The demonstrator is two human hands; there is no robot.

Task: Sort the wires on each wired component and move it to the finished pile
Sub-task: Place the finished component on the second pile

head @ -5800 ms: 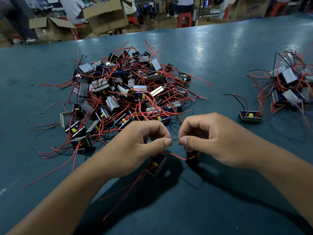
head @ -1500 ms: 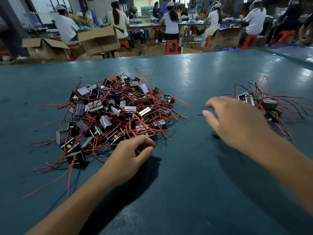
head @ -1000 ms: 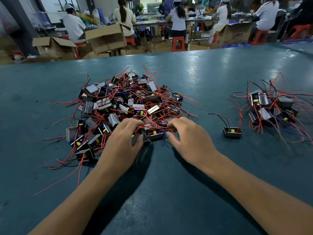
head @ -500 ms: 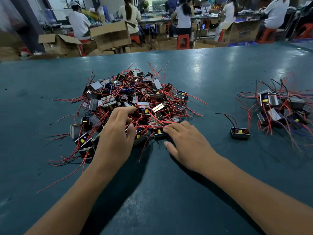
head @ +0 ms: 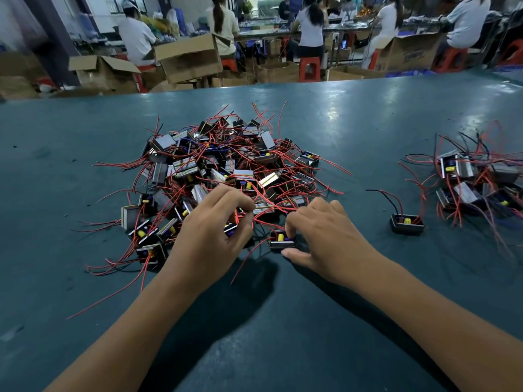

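A big tangled pile (head: 226, 171) of small black wired components with red wires lies on the green table (head: 353, 123). At its near edge my right hand (head: 325, 239) pinches one black component (head: 281, 241) with a yellow part between thumb and fingers. My left hand (head: 215, 236) is beside it, fingers curled round red wires and another component (head: 230, 230) that it mostly hides. The finished pile (head: 475, 182) lies at the right, with one single component (head: 407, 224) set just left of it.
Cardboard boxes (head: 186, 56) and seated workers (head: 135, 38) on red stools are beyond the table's far edge. Loose red wires trail from the big pile toward me on the left.
Both hands have closed on parts at the pile's near edge: the right now pinches a component it only touched before, and the left's fingers have curled into the wires.
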